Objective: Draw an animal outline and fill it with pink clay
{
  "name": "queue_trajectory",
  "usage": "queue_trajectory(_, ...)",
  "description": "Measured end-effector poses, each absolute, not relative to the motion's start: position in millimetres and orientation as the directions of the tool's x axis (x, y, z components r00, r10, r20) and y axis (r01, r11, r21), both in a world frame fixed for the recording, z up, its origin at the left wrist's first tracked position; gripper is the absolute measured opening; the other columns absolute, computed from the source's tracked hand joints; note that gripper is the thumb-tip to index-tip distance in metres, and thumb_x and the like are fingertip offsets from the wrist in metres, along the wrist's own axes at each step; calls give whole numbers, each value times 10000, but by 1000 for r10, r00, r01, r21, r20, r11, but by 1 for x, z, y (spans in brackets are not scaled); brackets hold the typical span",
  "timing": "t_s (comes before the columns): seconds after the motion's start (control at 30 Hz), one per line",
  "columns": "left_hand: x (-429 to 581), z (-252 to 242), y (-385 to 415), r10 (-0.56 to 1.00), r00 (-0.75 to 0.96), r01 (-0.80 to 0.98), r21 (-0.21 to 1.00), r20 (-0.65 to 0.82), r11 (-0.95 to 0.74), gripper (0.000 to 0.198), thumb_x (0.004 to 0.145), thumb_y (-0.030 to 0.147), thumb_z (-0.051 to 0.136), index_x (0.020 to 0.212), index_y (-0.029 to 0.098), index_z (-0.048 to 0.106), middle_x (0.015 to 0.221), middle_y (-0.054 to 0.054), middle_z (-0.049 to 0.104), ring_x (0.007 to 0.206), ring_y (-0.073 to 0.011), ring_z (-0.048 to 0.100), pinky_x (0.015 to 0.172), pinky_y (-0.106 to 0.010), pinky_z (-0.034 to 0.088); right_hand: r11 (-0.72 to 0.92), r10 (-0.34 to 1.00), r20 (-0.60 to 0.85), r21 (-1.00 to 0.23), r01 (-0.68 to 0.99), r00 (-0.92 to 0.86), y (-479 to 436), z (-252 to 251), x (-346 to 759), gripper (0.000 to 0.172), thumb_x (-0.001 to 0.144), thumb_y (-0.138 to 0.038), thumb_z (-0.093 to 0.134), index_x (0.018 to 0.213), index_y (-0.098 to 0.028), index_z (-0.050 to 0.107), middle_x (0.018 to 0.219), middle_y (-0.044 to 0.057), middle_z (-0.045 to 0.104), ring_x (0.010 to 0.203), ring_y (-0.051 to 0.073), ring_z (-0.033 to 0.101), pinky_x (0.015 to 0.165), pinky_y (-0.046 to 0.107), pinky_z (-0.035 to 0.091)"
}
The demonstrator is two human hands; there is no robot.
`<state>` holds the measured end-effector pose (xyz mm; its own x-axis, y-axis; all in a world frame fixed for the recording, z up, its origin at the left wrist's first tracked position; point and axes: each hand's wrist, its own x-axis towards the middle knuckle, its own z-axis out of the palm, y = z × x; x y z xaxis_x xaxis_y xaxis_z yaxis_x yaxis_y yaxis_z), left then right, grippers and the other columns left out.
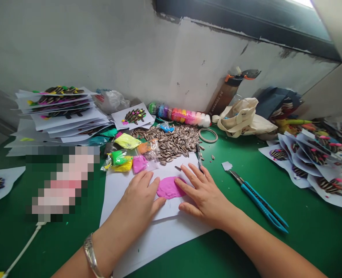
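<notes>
In the head view, the left hand, with a silver bangle on its wrist, and the right hand lie flat on white paper on the green counter. Their fingers are spread wide and hold nothing. A flattened patch of pink modelling clay sits on the paper between the hands, the right fingers touching its edge and the left fingertips just beside it.

Beyond the paper lie a heap of striped sunflower seeds and bright clay packets. A black marker lies near the right hand, and a blue utility knife lies further right. Stacks of seed-and-clay pictures stand to the left, with more to the right.
</notes>
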<state>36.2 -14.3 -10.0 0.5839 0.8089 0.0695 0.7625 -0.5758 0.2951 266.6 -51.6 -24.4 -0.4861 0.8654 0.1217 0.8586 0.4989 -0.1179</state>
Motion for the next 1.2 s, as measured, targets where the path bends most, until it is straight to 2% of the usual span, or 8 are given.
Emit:
queue_trajectory(0.17, 37, -8, -15, 810, 584, 766, 295, 52, -572, 275, 852, 269, 608, 1084, 122, 630, 1164, -154, 569, 1197, -340, 461, 1022, -521, 404, 493, 869, 124, -124, 861, -479, -49, -25, 267, 524, 932, -563, 424, 1362, -277, 508, 1540, 103, 313, 1428, 365, 184, 1109, 637, 137)
queue_trajectory(0.4, 38, -9, -15, 820, 570, 775, 301, 48, -556, 313, 837, 265, 631, 1108, 110, 628, 1179, -162, 573, 1208, -347, 454, 1023, -526, 405, 473, 880, 116, -121, 873, -461, -49, -29, 264, 618, 930, -583, 407, 1454, -257, 379, 1564, 133, 238, 1427, 355, 192, 1101, 628, 175)
queue_trajectory(0.67, 38, -9, -15, 820, 572, 780, 291, 29, -554, 341, 846, 288, 629, 1130, 99, 624, 1182, -165, 569, 1214, -347, 446, 1036, -516, 395, 427, 904, 75, -106, 898, -421, -47, -35, 262, 609, 912, -642, 378, 1431, -324, 406, 1553, 92, 285, 1424, 353, 206, 1102, 620, 174)
queue_trajectory(0.8, 38, -11, -15, 818, 573, 775, 290, 52, -561, 335, 840, 285, 639, 1121, 105, 627, 1165, -156, 576, 1205, -344, 452, 1031, -515, 402, 424, 904, 95, -72, 903, -417, -47, -35, 261, 638, 916, -635, 376, 1467, -315, 348, 1569, 116, 229, 1430, 351, 192, 1104, 611, 172)
queue_trajectory(0.97, 37, -11, -15, 819, 571, 778, 285, 49, -560, 345, 834, 293, 649, 1125, 110, 624, 1175, -155, 571, 1214, -346, 447, 1033, -519, 401, 429, 900, 104, -56, 901, -422, -47, -36, 261, 616, 906, -643, 391, 1433, -325, 412, 1547, 104, 293, 1423, 361, 199, 1101, 616, 162)
queue_trajectory(1.13, 37, -9, -14, 817, 576, 775, 293, 40, -561, 320, 841, 277, 634, 1111, 104, 627, 1130, -147, 584, 1186, -337, 469, 1023, -515, 411, 391, 907, 187, -47, 919, -376, -47, -36, 264, 651, 908, -615, 412, 1472, -295, 350, 1565, 113, 243, 1430, 359, 182, 1118, 597, 131)
queue_trajectory(1.2, 37, -9, -14, 816, 577, 772, 297, 46, -562, 321, 839, 278, 637, 1107, 101, 628, 1139, -151, 582, 1193, -340, 466, 1026, -518, 408, 380, 908, 209, -41, 924, -364, -47, -35, 266, 627, 914, -597, 413, 1460, -291, 376, 1566, 120, 235, 1431, 371, 171, 1115, 608, 117)
